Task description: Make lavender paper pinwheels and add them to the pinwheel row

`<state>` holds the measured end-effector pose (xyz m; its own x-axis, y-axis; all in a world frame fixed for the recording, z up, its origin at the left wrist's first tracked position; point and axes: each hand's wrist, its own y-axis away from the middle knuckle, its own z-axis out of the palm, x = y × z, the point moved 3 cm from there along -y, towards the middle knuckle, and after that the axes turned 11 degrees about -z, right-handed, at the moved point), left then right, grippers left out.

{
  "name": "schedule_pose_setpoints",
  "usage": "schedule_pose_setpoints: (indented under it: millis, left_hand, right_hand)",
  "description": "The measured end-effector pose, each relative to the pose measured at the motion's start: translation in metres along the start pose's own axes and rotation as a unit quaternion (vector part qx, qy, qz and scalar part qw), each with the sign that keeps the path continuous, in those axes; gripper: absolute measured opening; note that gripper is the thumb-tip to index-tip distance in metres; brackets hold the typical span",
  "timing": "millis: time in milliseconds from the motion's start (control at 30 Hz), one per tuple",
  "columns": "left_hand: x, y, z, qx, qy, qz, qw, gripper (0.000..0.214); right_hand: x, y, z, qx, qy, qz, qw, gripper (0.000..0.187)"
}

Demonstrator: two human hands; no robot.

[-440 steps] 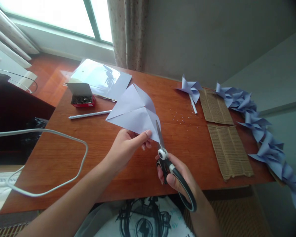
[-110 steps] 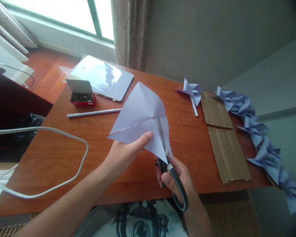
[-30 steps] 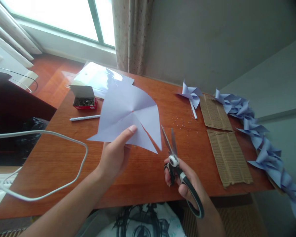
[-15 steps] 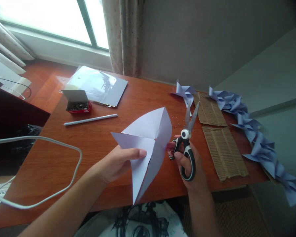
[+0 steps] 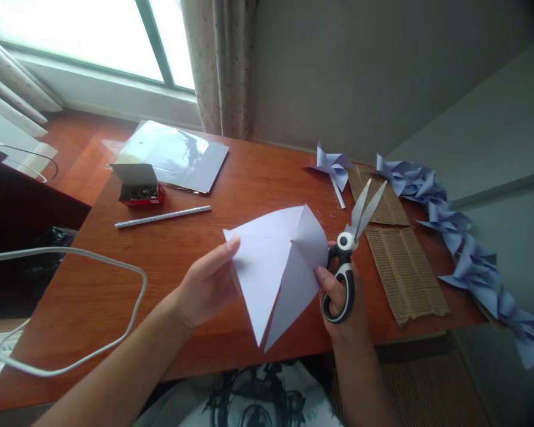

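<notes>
A pale sheet of paper, slit from its corners and slightly curled, is held up over the table. My left hand pinches its left corner between the thumb on top and the fingers beneath. In my right hand are black-and-white scissors, thumb through the lower handle loop, blades spread and pointing away to the upper right. That hand's thumb also presses on the paper's right edge; its other fingers are partly hidden behind the scissors and sheet.
A red box of small metal pieces stands by a rolled paper stick and a plastic sleeve. At right lie cardboard pieces, a pinwheel on a stick and several more pinwheels. A white cable loops at left.
My left hand has shifted its grip to the paper's left corner, and the sheet has turned and moved right. The scissors have tilted right, and my right thumb now touches the paper.
</notes>
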<state>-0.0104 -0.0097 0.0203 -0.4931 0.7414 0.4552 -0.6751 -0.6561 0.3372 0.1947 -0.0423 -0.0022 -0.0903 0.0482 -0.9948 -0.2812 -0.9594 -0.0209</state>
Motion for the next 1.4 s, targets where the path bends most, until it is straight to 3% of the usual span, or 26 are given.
schedule_pose_setpoints:
  millis: [133,267,367,500,833,967,1067,1167,1267,1400]
  left_hand:
    - [0.004,-0.004,0.003,-0.022,-0.020,0.068,0.997,0.056]
    - [-0.003,-0.006,-0.002,-0.017,-0.150,0.138,0.979,0.062]
    - [-0.014,-0.009,-0.004,0.060,-0.274,0.134,0.951,0.043]
    - [-0.018,-0.011,-0.004,0.167,-0.301,0.157,0.926,0.023]
    - [-0.014,-0.010,-0.003,0.204,-0.350,0.173,0.898,0.021]
    - [-0.016,-0.014,-0.004,0.255,-0.336,0.193,0.886,0.019]
    - [-0.011,-0.013,-0.007,0.298,-0.313,0.214,0.876,0.016]
    - [-0.003,-0.008,-0.008,0.316,-0.279,0.213,0.881,0.017]
    - [0.004,-0.002,-0.008,0.332,-0.254,0.205,0.885,0.020]
    - [0.007,0.001,-0.010,0.329,-0.217,0.209,0.895,0.022]
  right_hand:
    - [0.003,-0.005,0.008,0.085,0.005,-0.050,0.995,0.030]
    - [0.004,-0.010,0.018,0.130,0.029,-0.071,0.988,0.030]
    - [0.000,-0.008,0.030,0.140,0.044,-0.082,0.986,0.031]
    - [-0.001,0.002,0.046,0.128,0.064,-0.089,0.986,0.036]
    - [0.001,0.009,0.053,0.134,0.118,-0.138,0.974,0.040]
    - [0.000,0.015,0.057,0.141,0.138,-0.141,0.970,0.049]
    - [0.002,0.017,0.055,0.108,0.105,-0.118,0.982,0.043]
    - [0.007,0.019,0.044,0.030,0.075,-0.065,0.995,0.035]
    - [0.007,0.026,0.028,-0.054,0.053,-0.030,0.997,0.039]
    - [0.002,0.040,0.004,-0.121,0.072,0.030,0.990,0.052]
